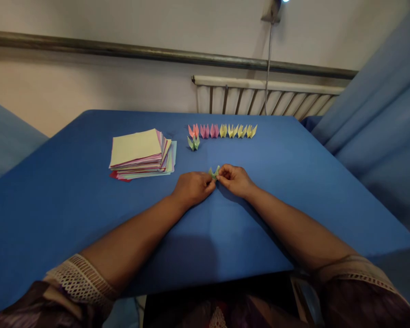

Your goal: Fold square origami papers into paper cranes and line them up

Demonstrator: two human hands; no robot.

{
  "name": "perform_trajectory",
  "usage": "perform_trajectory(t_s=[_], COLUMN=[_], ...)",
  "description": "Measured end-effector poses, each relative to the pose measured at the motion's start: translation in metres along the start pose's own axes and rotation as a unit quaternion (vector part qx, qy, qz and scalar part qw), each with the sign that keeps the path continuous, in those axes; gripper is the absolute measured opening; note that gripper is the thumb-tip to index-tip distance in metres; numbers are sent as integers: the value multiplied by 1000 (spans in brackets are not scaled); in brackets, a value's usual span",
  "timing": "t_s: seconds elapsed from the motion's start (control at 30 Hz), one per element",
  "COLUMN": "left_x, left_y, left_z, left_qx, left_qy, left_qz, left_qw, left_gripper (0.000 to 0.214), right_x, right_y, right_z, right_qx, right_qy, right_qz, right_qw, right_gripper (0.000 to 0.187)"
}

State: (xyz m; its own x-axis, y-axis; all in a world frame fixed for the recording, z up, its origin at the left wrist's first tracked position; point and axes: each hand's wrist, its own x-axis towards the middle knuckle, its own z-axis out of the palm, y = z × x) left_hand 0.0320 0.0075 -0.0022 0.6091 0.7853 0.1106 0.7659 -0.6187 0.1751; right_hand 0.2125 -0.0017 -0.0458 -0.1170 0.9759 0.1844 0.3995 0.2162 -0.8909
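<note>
- Green paper, folded small, is the thing in hand: the fold (pixel 214 173) sits between the two hands, near the middle of the table (pixel 287 177), with pointed tips showing above the fingertips
- Left hand (pixel 193 187): thumb and fingers pinch the fold on its left side; this grip seems best used as the anchor, firm enough to stop slipping but too light to crush the layers
- Right hand (pixel 238 181): thumb and forefinger pinch the right side, the other fingers curled in; this one looks suited to the finer shaping, by small, even presses
- Both hands are low, and I cannot tell whether the fold touches the table; resting the wrists there would probably steady such a small piece
- Paper this thin likely creases wherever it is squeezed, so pressing along an edge should serve better than pressing across a tip
- Beyond the hands, a green piece (pixel 193 143) stands just in front of a row (pixel 223 131) of seven: one orange-pink, two pink, four yellow; their paired points make a handy guide to shape
- Off to the left lies the stack (pixel 136 148) of sheets, well clear of both hands, which leaves the fingers room to turn the fold
</note>
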Motion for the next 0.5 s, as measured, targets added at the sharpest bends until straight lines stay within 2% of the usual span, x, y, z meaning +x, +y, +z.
perform_trajectory(t_s=[0.1, 0.27, 0.5], left_x=[-1, -3, -1], left_y=[-1, -1, 0], left_z=[-1, -5, -3], left_qx=[-23, -1, 11], left_qy=[-3, -1, -2], left_qz=[7, -25, -1], left_qw=[1000, 1000, 1000], left_gripper=[37, 48, 38], right_x=[0, -1, -1], right_y=[-1, -2, -4], right_z=[-2, -4, -3], right_qx=[-14, -33, -32], right_qy=[-11, -15, -22], right_qz=[-16, -31, -42], right_qw=[1000, 999, 998], right_gripper=[6, 7, 7])
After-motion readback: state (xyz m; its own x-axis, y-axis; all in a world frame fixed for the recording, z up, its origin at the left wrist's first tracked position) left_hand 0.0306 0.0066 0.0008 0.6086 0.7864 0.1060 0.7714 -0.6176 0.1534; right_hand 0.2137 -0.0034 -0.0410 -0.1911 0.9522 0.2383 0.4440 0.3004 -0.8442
